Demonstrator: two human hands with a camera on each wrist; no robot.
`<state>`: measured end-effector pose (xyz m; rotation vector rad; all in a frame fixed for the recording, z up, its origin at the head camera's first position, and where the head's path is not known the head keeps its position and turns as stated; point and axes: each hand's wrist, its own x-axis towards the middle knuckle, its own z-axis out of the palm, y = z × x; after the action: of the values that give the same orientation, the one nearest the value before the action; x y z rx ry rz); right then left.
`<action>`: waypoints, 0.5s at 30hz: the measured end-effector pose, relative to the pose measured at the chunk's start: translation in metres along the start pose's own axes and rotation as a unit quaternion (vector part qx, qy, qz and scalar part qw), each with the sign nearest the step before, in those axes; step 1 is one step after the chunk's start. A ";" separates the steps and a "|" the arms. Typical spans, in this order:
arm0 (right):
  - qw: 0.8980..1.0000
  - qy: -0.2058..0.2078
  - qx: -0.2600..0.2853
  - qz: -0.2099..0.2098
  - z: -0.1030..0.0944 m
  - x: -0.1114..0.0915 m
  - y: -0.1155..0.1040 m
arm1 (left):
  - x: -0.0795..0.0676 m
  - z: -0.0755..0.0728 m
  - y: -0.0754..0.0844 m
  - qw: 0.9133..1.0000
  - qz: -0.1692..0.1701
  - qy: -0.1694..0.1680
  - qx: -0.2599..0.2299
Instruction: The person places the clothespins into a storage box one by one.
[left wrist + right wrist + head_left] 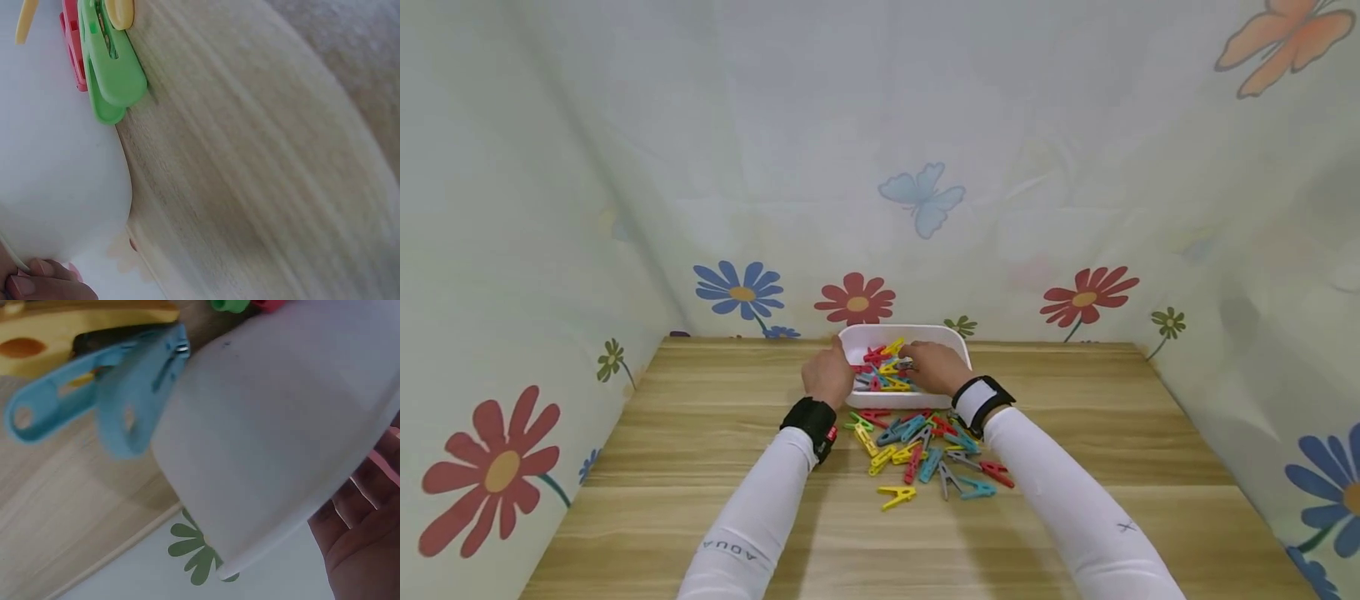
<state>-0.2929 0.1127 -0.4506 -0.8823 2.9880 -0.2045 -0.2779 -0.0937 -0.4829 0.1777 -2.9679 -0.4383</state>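
Note:
A white plastic box (907, 401) stands toward the back of the table, with red, yellow, blue and grey clothespins (891, 384) heaped inside. My left hand (829, 375) grips its left end; in the left wrist view the fingertips (53, 284) curl at the rim. From the right, my right hand (936, 367) reaches over the rim into the box, fingertips right at a grey clothespin (906, 364). In the right wrist view its bent fingers (365, 494) show behind the box wall (269, 425); I cannot tell whether they pinch a clothespin.
Several loose clothespins (917, 450) lie in a pile in front of the box, with a yellow clothespin (897, 497) nearest me. A blue clothespin (134, 394) stands close beside the box wall. Behind the wooden table (715, 467) hangs a flowered cloth (775, 167).

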 end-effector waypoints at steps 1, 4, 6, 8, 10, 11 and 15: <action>1.000 0.001 0.002 0.002 0.000 -0.001 0.001 | 0.000 0.000 0.000 1.000 0.001 0.002 -0.001; 1.000 0.009 0.004 0.003 -0.002 -0.006 0.003 | -0.001 0.001 0.000 1.000 0.006 0.014 -0.004; 1.000 0.007 0.003 0.007 -0.006 -0.011 0.005 | -0.001 0.001 0.000 1.000 0.011 0.019 -0.004; 1.000 0.007 0.003 0.008 -0.013 -0.016 0.006 | -0.001 0.002 -0.001 1.000 0.013 0.021 -0.003; 1.000 0.005 0.003 0.008 -0.021 -0.024 0.006 | -0.001 0.002 -0.001 1.000 0.013 0.017 -0.003; 1.000 0.006 0.001 0.005 -0.026 -0.028 0.006 | -0.001 0.001 -0.002 1.000 0.013 0.015 -0.002; 1.000 0.020 0.005 -0.011 -0.045 -0.049 0.003 | -0.001 0.000 -0.002 1.000 0.013 0.007 -0.001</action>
<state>-0.2555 0.1469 -0.4072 -0.9205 3.0130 -0.2414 -0.2767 -0.0951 -0.4836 0.1407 -2.9533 -0.4351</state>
